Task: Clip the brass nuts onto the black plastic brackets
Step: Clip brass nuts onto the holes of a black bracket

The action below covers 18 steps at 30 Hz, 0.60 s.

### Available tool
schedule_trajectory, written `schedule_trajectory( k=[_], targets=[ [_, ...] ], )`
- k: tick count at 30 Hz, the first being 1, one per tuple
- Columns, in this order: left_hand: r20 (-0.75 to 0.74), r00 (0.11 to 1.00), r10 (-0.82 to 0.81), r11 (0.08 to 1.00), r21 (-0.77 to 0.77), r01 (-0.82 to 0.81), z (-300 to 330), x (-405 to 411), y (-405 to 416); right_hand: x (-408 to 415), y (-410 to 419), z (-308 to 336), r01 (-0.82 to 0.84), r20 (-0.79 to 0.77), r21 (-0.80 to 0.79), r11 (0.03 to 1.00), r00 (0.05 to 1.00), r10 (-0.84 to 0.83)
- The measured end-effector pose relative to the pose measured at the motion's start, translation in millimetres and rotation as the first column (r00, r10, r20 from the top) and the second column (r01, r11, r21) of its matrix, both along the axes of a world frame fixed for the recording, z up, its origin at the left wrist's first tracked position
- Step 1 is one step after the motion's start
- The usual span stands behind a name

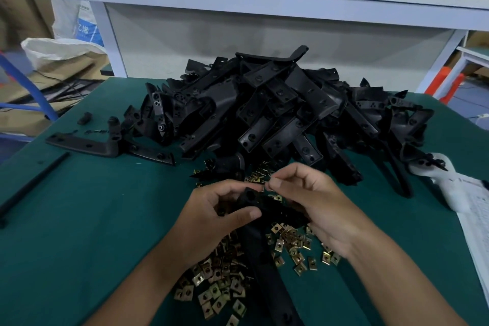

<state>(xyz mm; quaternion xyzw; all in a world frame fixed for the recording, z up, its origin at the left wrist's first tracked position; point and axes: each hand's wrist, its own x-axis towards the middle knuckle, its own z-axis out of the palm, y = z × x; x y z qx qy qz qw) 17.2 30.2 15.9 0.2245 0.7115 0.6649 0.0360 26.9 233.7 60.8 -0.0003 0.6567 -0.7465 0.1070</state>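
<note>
Left hand: the left hand [219, 216] grips the upper end of a black plastic bracket [267, 267], thumb across its near face, fingers curled over the top
Right hand: the right hand [312, 202] pinches a small brass nut [264, 187] between thumb and forefinger, right at the bracket's top edge
Held bracket: long, running from between both hands down toward the near edge of the frame, lying over the scattered nuts
Nut supply: loose brass nuts [293, 246] are spread on the green mat [79, 219] under and just right of the wrists, more beneath the left forearm
Bracket stock: a big pile of brackets [277, 111] sits just beyond the hands, centre far
Step, as I judge it: the nut is being lined up to slide on
Risk 1: a tilted nut could jam or spring off, since the pinch is small and the edge is half hidden by fingers
Risk 2: a dropped nut would vanish among the loose ones below
Risk 3: a forearm sweep could push nuts toward the near edge
Open room: bare mat to the left of the hands; a paper sheet [473, 233] crowds the right edge
</note>
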Motion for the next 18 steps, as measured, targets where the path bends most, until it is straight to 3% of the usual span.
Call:
schedule_trajectory(
  k=[6,18],
  targets=[
    [0.090,0.996,0.011,0.989,0.149,-0.024,-0.4,-2.0,0.9,-4.4,-3.4,-0.3,0.002,-0.022,0.072,0.997,1.000,0.000],
    [0.096,0.995,-0.004,0.989,0.149,-0.010,0.2,-2.5,-0.3,-3.7,-5.1,-4.7,-0.001,0.035,0.042,0.999,0.999,0.000]
  ],
)
